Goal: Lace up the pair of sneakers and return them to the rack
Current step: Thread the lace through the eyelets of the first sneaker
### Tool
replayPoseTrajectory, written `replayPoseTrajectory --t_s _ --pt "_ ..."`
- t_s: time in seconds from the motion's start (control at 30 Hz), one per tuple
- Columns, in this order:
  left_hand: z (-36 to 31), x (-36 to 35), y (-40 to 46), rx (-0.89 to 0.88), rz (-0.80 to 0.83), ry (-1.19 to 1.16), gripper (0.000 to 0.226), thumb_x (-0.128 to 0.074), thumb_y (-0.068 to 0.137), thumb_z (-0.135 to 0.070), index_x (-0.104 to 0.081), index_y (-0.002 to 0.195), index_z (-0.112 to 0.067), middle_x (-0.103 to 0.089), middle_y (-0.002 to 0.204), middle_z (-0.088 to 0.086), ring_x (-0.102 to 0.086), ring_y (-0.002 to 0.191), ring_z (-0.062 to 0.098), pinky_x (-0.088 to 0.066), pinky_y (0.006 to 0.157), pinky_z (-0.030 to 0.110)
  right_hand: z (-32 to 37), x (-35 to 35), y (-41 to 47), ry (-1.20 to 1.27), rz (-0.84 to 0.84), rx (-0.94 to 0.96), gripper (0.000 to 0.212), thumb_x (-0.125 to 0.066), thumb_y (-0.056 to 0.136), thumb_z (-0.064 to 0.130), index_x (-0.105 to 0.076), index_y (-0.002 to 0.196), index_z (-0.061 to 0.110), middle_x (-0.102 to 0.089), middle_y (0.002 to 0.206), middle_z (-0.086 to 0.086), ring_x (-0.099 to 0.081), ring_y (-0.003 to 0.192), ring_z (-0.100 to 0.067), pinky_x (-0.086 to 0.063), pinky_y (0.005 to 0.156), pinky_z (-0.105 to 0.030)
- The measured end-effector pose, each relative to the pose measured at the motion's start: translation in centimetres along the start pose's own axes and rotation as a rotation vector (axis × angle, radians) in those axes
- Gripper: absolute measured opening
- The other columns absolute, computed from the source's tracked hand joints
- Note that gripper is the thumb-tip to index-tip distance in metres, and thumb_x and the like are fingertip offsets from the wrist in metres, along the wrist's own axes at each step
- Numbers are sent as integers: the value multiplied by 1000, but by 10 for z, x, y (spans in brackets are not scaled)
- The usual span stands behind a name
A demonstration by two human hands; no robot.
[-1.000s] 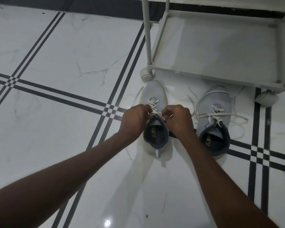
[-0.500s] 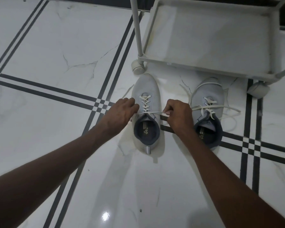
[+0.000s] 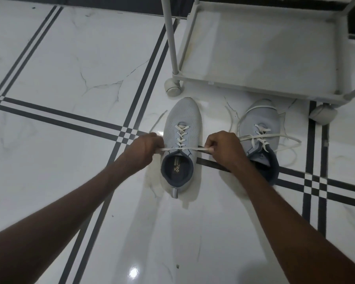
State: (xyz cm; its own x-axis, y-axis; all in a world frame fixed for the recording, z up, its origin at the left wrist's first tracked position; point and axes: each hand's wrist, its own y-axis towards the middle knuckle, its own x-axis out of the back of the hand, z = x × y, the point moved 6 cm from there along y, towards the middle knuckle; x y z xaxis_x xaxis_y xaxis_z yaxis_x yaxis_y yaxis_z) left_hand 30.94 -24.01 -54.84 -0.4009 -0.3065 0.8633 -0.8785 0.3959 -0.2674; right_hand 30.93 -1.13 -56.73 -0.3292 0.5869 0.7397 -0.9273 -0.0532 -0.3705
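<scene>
Two light grey sneakers with dark collars stand on the floor, toes toward the rack. The left sneaker (image 3: 182, 119) is laced up its tongue with a white lace (image 3: 181, 149) stretched taut sideways across its opening. My left hand (image 3: 145, 149) grips the lace's left end beside the shoe. My right hand (image 3: 223, 147) pinches the right end between the two shoes. The right sneaker (image 3: 261, 119) has loose white laces trailing over it and onto the floor; my right wrist hides part of its heel.
A white wheeled rack (image 3: 258, 87) stands just beyond the shoes, its bottom shelf bare, with casters (image 3: 173, 88) near each toe. The floor is glossy white marble tile (image 3: 49, 171) with dark stripe bands.
My hands have moved apart from over the left sneaker's tongue, pulling the lace ends out sideways until the lace is taut. The view has shifted slightly closer.
</scene>
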Motion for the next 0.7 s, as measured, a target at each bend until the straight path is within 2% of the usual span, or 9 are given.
replayPoseTrajectory --t_s 0.07,0.17,0.27,0.33,0.4,0.47,0.57,0.63,0.7 --pt "13 2 1 155 144 -247 13 -63 89 -3 -72 83 -10 -64 76 3 -58 65 14 -43 63 14 2 9 3 149 151 14 10 -75 80 5 -75 79 15 -69 69 -2 -60 58 -12 -46 61 -20" --pt "19 13 -2 220 369 -679 13 -69 88 -22 -72 76 -20 -66 78 2 -59 76 14 -49 77 31 17 13 -2 459 358 63 5 -72 84 2 -74 88 3 -69 73 -11 -61 58 -12 -55 63 -23" --pt "9 32 -1 180 352 -908 24 -76 75 -47 -70 72 -24 -71 90 2 -65 92 17 -50 86 29 28 11 -2 724 392 115 12 -72 86 8 -71 92 -3 -74 96 -17 -63 77 -20 -56 77 -34" --pt "1 37 5 177 284 -1036 23 -75 74 -44 -70 75 -22 -74 109 6 -67 106 15 -48 88 29 34 3 -4 912 419 81 5 -67 89 4 -68 90 0 -74 111 -13 -62 78 -17 -55 73 -26" --pt "-5 36 11 182 257 -1159 14 -66 83 -32 -66 77 -20 -71 119 9 -67 99 14 -49 83 25 39 -4 -4 1031 393 32 4 -63 91 3 -67 91 3 -75 104 -12 -60 68 -12 -52 63 -19" --pt "-9 31 15 192 239 -1213 14 -61 89 -27 -65 78 -20 -72 103 6 -61 80 11 -48 74 22 43 -10 -3 1070 293 5 5 -63 91 5 -68 93 3 -74 89 -10 -55 58 -9 -48 55 -17" --pt "-3 17 22 330 119 -1160 17 -67 89 -35 -71 84 -20 -63 74 -2 -50 61 8 -42 65 23 47 -18 -5 1081 154 -55 9 -68 89 10 -71 92 2 -72 82 -10 -50 55 -9 -43 51 -19" --pt "-1 7 26 389 72 -1125 18 -67 90 -34 -73 92 -17 -59 67 -2 -47 56 8 -39 62 23 51 -23 -7 1059 96 -86 13 -69 88 10 -72 95 -1 -70 79 -12 -50 55 -11 -44 49 -21" --pt "-2 1 29 382 112 -1138 15 -60 95 -21 -70 103 -14 -60 71 0 -49 57 7 -41 60 21 56 -22 -7 1016 59 -82 12 -68 89 7 -72 98 0 -68 75 -14 -51 53 -14 -47 48 -22"
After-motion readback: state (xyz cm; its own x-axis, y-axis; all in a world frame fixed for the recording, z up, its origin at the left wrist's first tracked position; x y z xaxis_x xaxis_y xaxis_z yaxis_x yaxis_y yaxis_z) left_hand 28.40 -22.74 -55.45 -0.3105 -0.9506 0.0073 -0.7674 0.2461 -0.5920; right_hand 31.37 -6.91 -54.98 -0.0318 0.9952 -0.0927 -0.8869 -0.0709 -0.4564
